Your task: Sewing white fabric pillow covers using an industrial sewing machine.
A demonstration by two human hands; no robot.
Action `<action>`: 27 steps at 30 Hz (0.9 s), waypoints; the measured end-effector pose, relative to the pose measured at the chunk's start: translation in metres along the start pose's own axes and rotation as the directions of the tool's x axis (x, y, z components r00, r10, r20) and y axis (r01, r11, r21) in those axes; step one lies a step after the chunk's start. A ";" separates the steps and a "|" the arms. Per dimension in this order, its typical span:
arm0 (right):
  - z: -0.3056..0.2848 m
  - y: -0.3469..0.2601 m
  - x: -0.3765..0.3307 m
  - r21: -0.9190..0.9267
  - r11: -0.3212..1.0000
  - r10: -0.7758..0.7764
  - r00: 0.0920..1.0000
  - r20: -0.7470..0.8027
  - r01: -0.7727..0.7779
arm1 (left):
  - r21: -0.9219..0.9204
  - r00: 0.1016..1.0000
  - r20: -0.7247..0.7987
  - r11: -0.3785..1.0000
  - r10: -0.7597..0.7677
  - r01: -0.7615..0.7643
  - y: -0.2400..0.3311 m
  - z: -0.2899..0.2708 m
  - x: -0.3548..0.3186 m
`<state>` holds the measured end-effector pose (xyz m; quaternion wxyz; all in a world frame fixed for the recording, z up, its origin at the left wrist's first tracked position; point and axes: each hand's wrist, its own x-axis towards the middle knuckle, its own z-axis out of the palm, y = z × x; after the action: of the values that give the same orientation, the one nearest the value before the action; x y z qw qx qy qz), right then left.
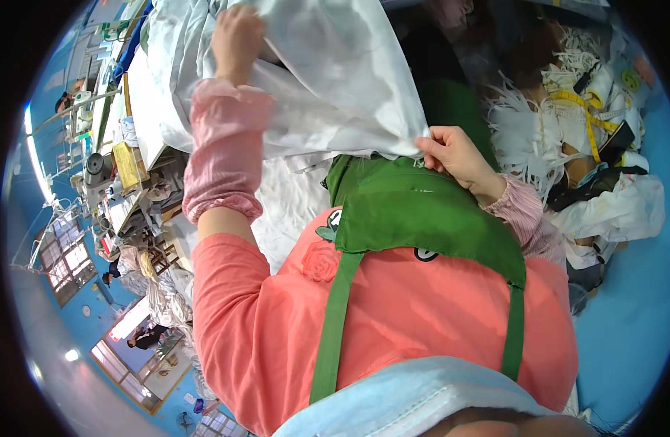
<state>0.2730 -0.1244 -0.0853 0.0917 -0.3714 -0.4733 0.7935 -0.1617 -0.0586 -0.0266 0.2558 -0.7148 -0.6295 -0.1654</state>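
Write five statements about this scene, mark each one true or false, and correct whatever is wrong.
1. The right hand pinches the edge of the white cloth between thumb and fingers. True.
2. The apron is yellow. False: the apron is green.
3. A measuring tape lies among the things heaped at the right of the picture. True.
4. The left hand is lower in the picture than the right hand. False: the left hand is higher, over the white cloth.
5. A pink sleeve cover is on the left forearm. True.
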 end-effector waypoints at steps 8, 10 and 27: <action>-0.017 0.005 0.029 -0.263 0.963 0.065 0.997 0.028 -0.056 | -0.438 0.974 0.136 0.893 0.181 -0.104 0.099 0.040 0.056; -0.020 0.000 0.034 -0.309 0.950 0.060 0.998 0.017 -0.052 | -0.535 0.966 0.095 0.831 0.239 -0.153 0.085 0.050 0.059; -0.041 -0.031 0.112 -0.340 0.935 -0.137 0.987 -0.085 0.101 | -0.825 0.998 0.001 0.565 0.070 -0.039 0.011 0.115 0.121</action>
<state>0.2151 -0.0237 -0.1275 0.1005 -0.3944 -0.6169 0.6736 -0.1419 0.1054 -0.0542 -0.1121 -0.7734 -0.4618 -0.4195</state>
